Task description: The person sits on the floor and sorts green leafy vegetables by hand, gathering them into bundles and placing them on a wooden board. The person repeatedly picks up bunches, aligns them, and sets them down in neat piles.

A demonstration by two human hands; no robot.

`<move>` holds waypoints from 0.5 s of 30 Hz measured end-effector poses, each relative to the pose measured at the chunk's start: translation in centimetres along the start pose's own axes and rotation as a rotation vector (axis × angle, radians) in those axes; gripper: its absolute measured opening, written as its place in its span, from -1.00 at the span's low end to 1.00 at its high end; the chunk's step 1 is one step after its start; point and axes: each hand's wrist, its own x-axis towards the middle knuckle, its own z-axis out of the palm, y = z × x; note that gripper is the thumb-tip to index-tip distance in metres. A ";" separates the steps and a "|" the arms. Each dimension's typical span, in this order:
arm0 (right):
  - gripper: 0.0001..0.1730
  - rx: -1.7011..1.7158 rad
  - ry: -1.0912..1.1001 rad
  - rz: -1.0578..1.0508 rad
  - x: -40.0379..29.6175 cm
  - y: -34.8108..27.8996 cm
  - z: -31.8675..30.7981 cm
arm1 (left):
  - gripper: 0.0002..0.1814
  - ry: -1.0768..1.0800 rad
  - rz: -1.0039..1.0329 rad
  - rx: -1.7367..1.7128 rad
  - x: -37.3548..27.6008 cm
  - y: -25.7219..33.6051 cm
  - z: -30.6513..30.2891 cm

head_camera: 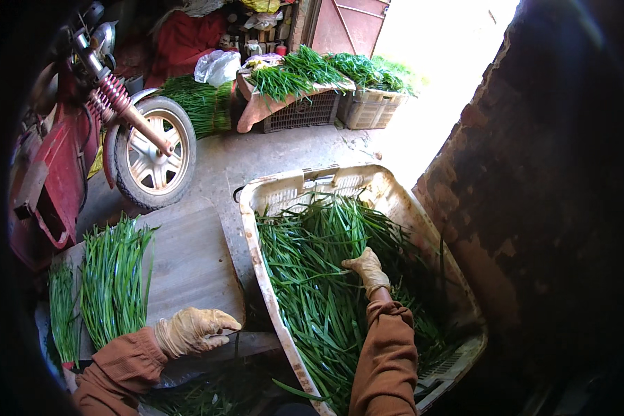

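Note:
Long green leaves that look like garlic chives (pixel 312 291) fill a large, stained white plastic crate (pixel 262 260) before me. My right hand (pixel 368 269), in a pale rubber glove, is down among them in the crate, closed around some of the leaves; its fingertips are hidden. My left hand (pixel 196 328), gloved alike, hovers near the front edge of a grey wooden board (pixel 187 265). Its thumb and fingers are apart, with nothing between them. On the board's left side lies a loose bunch of chives (pixel 115 283), beside a thinner bunch (pixel 64 312) with a red band near its base.
A red motorcycle (pixel 62 171) stands at the left, its front wheel (pixel 158 153) beyond the board. Farther back are a dark crate (pixel 301 112) and a beige crate (pixel 374 108) topped with greens. A rough wall (pixel 499 249) rises close to the crate's right.

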 end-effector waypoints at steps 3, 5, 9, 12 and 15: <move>-0.19 -0.002 0.055 -0.059 -0.8 -0.1 0.2 | -0.64 0.045 -0.016 -0.118 0.6 -0.1 0.9; -0.18 0.049 0.039 -0.087 -1.6 -0.7 -0.3 | -0.65 0.088 -0.074 -0.275 1.5 0.1 1.3; -0.18 0.036 0.229 -0.359 -6.6 -0.6 -1.4 | -0.62 0.262 -0.036 -0.350 4.3 1.3 1.7; -0.09 0.051 0.227 -0.598 -9.7 0.0 0.1 | -0.44 0.440 0.021 -0.710 5.8 -1.7 4.1; -0.02 0.084 0.206 -0.726 -9.3 2.5 2.9 | -0.18 0.578 0.065 -1.245 8.5 -1.5 5.3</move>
